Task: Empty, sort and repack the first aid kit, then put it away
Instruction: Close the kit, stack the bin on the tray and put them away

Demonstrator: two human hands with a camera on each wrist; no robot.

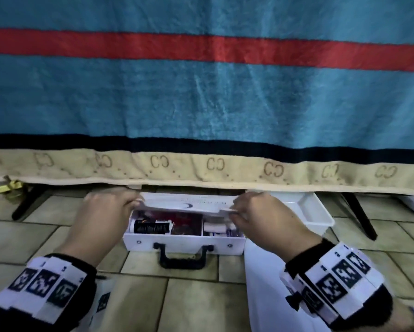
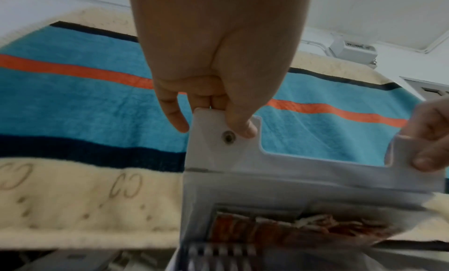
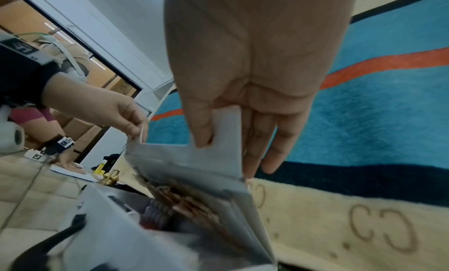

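Hands first: our left hand (image 1: 106, 213) pinches the left tab of the white lid (image 1: 186, 204) between thumb and fingers, and our right hand (image 1: 261, 215) pinches the right tab the same way, thumb on one face, fingers behind. Both are clamped on the lid, which stands half raised over the first aid kit (image 1: 184, 240). The kit sits on the tiled floor (image 1: 33, 236) just at the hanging edge of the striped blanket (image 1: 201, 92), its black handle (image 1: 183, 256) pointing toward us.

From the head view we see into the kit: a black cylinder with a white cap (image 1: 150, 227) lies in the left part, red and dark packets (image 1: 184, 222) in the middle, and white and blue packs (image 1: 221, 230) on the right. We cannot read what they are. A white tray (image 1: 304, 209) lies just beside the kit on its right, partly under the blanket edge.

The left wrist view adds a metal snap (image 2: 228, 138) on the tab under our thumb, and the notched cut-out of the lid between both tabs. The right wrist view shows a brass fitting (image 3: 110, 177) on the floor to the left, and another person's hand (image 3: 70, 164) resting flat on a sheet there.
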